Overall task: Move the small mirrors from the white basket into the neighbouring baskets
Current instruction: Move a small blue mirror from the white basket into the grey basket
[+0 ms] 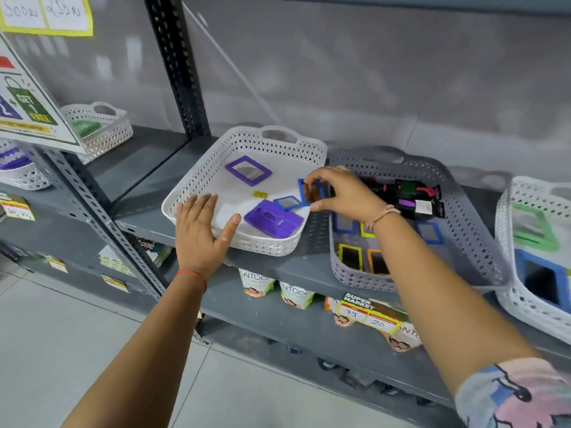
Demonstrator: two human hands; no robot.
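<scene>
The white basket (197, 183) sits on the grey shelf and holds a purple-framed mirror (248, 170) at the back, a face-down purple mirror (273, 218) at the front and a small blue mirror (288, 202) beside it. My right hand (343, 193) pinches another blue-framed mirror (304, 191) upright at the white basket's right rim. My left hand (202, 230) lies flat with fingers spread on the basket's front rim. The grey basket (463, 217) to the right holds several small mirrors with blue, yellow and orange frames and some brushes.
Another white basket (506, 291) at far right holds green and blue framed mirrors. A small white basket (102, 125) stands at back left behind a paper sign (27, 112). A black shelf post (176, 66) rises at left. Pouches fill the shelf below.
</scene>
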